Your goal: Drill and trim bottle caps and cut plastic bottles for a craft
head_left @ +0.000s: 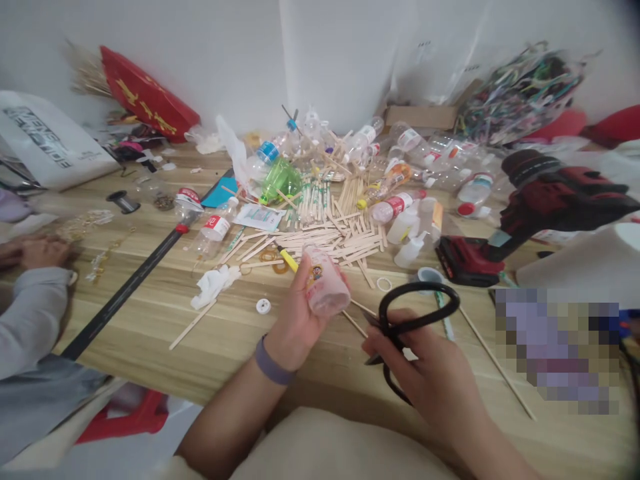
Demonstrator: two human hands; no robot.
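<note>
My left hand (295, 327) is wrapped round a small pink plastic bottle (327, 293) with a cartoon figure on its label. One end of the bottle, clear and rounded, tilts down toward me. In my right hand (430, 367) is a pair of black-handled scissors (420, 313), gripped with the blades pointing left. The blades are partly hidden by my fingers and stand apart from the bottle. Just behind the bottle lies a yellow-handled tool (287, 259), perhaps a cutter. A white cap (263, 306) rests on the table left of my left hand.
Wooden sticks (345, 233) are heaped mid-table, with several plastic bottles (400, 207) behind. A red-black cordless drill (540, 207) stands at the right. A black bar (130, 287) crosses the table (150, 367) at left. Another person's hand (45, 252) rests beyond it.
</note>
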